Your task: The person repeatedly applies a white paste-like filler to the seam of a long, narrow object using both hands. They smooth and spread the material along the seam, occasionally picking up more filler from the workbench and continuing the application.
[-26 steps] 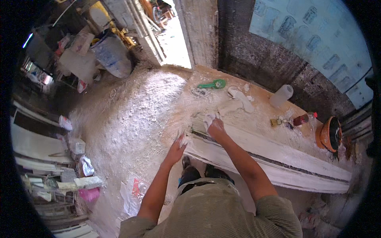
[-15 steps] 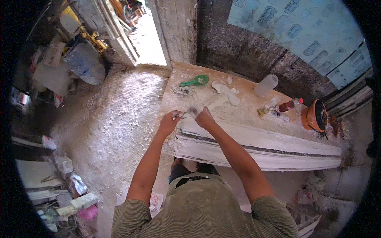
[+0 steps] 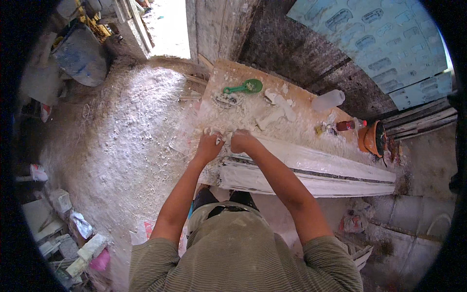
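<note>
A dusty, orange-brown surface [image 3: 304,104] runs slantwise beneath a stained wall with a pale blue panel [image 3: 360,29]. Long white strips [image 3: 311,165] lie along its near edge, and at their left end the person's right hand [image 3: 243,141] is curled inward. The left hand [image 3: 210,146] is just beside it, fingers bent and whitened; whether either grips anything cannot be told. Farther back lie a green scoop [image 3: 252,86], a translucent bottle [image 3: 328,100] and an orange bucket [image 3: 366,138]. Powder whitens the floor [image 3: 121,126], brightest near the open doorway [image 3: 168,29].
</note>
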Tool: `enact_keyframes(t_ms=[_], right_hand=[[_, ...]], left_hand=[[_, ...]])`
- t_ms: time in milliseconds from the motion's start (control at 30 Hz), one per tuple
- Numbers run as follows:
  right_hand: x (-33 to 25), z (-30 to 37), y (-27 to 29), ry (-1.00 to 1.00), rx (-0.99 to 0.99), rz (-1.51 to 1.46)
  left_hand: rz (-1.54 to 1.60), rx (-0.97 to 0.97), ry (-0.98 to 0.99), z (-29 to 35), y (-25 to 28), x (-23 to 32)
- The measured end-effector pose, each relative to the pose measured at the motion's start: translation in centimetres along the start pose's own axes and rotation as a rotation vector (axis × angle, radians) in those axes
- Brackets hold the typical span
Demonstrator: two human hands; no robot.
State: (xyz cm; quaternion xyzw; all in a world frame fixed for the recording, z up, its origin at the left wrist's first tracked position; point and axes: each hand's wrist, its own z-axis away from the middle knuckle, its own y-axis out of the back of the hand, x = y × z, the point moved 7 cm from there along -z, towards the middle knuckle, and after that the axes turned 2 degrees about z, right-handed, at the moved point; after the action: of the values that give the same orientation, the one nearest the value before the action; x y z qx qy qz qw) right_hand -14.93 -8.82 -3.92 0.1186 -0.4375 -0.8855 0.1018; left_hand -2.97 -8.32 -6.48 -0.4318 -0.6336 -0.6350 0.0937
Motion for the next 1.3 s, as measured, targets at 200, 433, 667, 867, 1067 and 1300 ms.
enact_keyframes(t_ms=[200, 433, 667, 867, 1067, 1300], right_hand=[[-2.3, 3.0, -1.8, -0.040, 0.777, 0.011], [4.6, 8.2, -6.3, -0.486, 1.109, -0.640], [13.0, 12.5, -12.4, -0.905, 1.029, -0.430], [22.0, 15.1, -19.5, -1.037, 1.087, -1.007], [26.7, 18.3, -22.6, -0.821, 1.270, -2.104], [25.7, 24.4, -16.0, -1.147, 1.484, -0.952]], left_hand=[[0.213, -0.276, 0.289, 2.8, -1.8, -1.4], [0.013, -0.089, 0.033, 1.6, -2.5, -2.7], [-0.008, -0.182, 0.095, 1.8, -3.6, -0.7], [-0.036, -0.217, 0.178, 1.9, -3.0, -0.8], [-0.087, -0.169, 0.180, 1.7, -2.1, -1.3], [-0.015, 0.001, 0.150, 0.2, 0.3, 1.4]])
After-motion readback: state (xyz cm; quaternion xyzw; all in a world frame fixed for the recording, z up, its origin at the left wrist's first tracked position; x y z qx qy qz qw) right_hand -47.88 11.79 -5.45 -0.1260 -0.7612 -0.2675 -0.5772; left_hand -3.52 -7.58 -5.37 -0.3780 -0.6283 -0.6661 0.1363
